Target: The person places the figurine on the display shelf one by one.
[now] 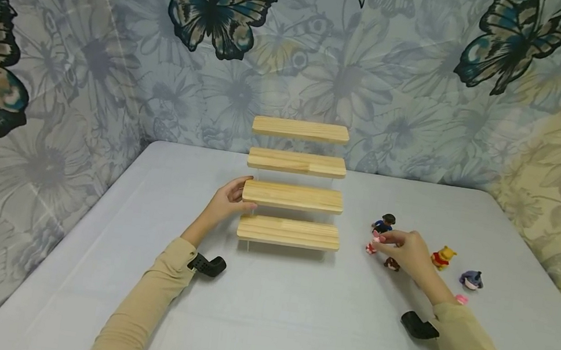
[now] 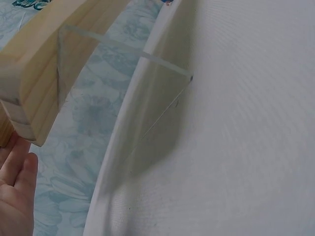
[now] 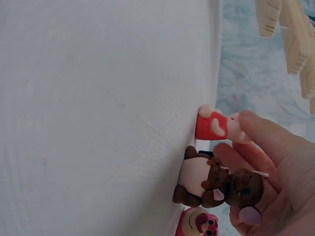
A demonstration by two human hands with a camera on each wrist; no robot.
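Pink-and-red figurine (image 1: 373,246): pale pink head, red body; at the right side of the table (image 1: 293,328), right of the stepped stand (image 1: 289,232) and apart from it. Head pinched between thumb and fingertips of the right hand (image 1: 407,255); red base faces the tabletop, contact cannot be told.

Brown figurine (image 3: 194,177), a smaller brown one at its front, stands just beside, close under the same hand. Dark-haired figure (image 1: 384,223) in blue: just behind the pinched one. Yellow bear (image 1: 442,257) in a red top and blue-grey donkey (image 1: 472,279) sit beyond the wrist, further right, near each other. Pink figure (image 3: 197,223), pale muzzle, cut off at the lower edge of the right wrist view.

Left hand (image 1: 227,200): fingers bent about the left end of the stand's second tier from the bottom, thumb at the front; firmness of grip cannot be told. Stand has four pale wood tiers on clear supports, placed mid-table.

Both arms in tan sleeves; black wrist camera (image 1: 208,266) on the left, another on the right. Backdrop (image 1: 344,83): grey-blue flowers, large dark butterflies
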